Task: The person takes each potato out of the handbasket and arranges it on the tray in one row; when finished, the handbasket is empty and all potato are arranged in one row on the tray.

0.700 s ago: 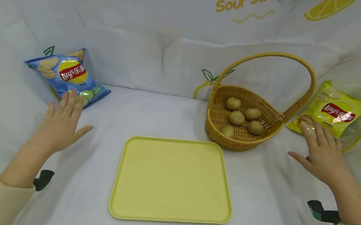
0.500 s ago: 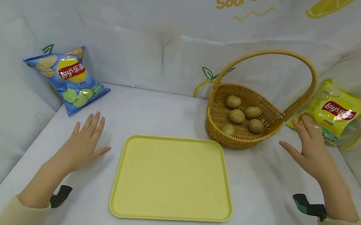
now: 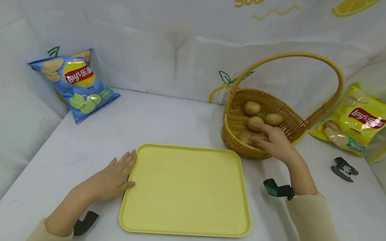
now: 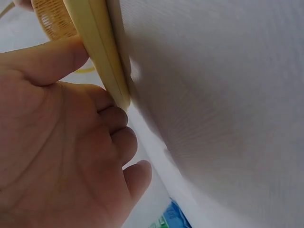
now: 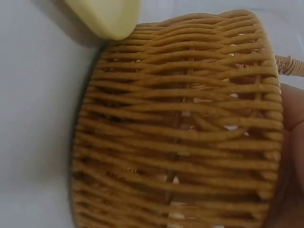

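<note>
My left hand [image 3: 109, 182] lies at the left edge of the yellow tray [image 3: 187, 192], fingers straight along the side and thumb at the rim. In the left wrist view, the thumb [image 4: 52, 59] meets the tray's edge [image 4: 102, 47]. Over the front rim of the wicker basket [image 3: 229, 135] reaches my right hand [image 3: 278, 145], its thumb and fingers spread above the brown oval fruits, which look like kiwis [image 3: 252, 108]. One kiwi is hidden beneath this hand. From the right wrist, the basket's woven side [image 5: 180, 118] covers most of the view and hides the fingertips.
A blue chip bag [image 3: 78, 82] leans at the back left, a yellow chip bag [image 3: 361, 121] at the back right. A small black object [image 3: 344, 169] lies on the right of the white cloth. The basket's tall handle [image 3: 302, 55] arches above the fruit.
My left hand has moved from near the blue bag to the tray's left edge. The right hand has swung left from the yellow bag to over the basket, uncovering the small black object.
</note>
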### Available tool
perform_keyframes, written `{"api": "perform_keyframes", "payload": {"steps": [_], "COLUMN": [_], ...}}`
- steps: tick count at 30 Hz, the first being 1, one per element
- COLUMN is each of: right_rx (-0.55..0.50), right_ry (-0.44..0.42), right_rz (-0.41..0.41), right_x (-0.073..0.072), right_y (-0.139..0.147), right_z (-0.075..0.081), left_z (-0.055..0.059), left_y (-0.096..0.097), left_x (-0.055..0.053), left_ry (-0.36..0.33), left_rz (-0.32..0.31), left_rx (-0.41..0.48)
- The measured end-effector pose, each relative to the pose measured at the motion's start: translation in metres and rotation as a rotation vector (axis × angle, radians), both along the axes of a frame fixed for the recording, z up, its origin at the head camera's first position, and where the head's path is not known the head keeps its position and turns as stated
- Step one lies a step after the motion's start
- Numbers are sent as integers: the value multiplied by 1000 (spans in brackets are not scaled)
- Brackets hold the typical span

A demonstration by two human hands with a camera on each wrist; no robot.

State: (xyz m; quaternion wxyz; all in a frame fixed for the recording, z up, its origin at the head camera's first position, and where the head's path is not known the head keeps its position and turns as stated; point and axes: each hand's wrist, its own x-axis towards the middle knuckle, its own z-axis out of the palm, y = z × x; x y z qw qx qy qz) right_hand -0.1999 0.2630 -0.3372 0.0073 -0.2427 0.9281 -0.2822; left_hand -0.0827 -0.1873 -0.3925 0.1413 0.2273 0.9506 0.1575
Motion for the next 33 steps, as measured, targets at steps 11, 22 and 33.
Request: {"api": "perform_keyframes", "payload": {"steps": [11, 22, 33], "right_rx": [152, 112, -143], "right_ry": [-235, -222, -190], "right_rz": [-12, -123, -262], "right_x": [-24, -24, -14], "right_y": [-21, -19, -22], "right_z": [-3, -4, 3], "left_z": [3, 4, 0], "left_y": [4, 3, 1], "left_x": [-3, -2, -3], "left_ry": [-5, -12, -1], "left_rz": [-4, 16, 17], "left_rx": [0, 21, 24]}}
